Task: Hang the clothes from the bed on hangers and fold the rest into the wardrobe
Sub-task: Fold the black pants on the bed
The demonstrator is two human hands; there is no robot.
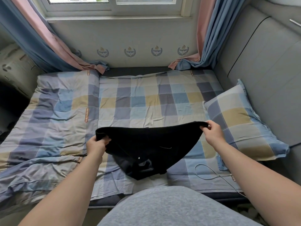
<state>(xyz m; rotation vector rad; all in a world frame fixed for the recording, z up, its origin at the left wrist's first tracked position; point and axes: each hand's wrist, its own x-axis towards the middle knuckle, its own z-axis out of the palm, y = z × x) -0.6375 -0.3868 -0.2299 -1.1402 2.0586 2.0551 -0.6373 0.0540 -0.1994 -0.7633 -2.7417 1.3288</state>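
Note:
A black garment (151, 144) hangs stretched between both hands above the checked bed sheet (138, 101). My left hand (96, 145) grips its left upper corner, bunched in the fingers. My right hand (211, 132) pinches the right upper corner. The garment's top edge is pulled taut and its lower part sags to a point that rests on the sheet near the bed's front edge. A small white dot and a short white thread show on the black cloth.
A checked quilt (48, 128) lies rumpled on the left half of the bed. A matching pillow (241, 121) leans at the right against a grey padded wall. A thin white cable (210, 174) curls on the sheet at front right. Curtains hang at both back corners.

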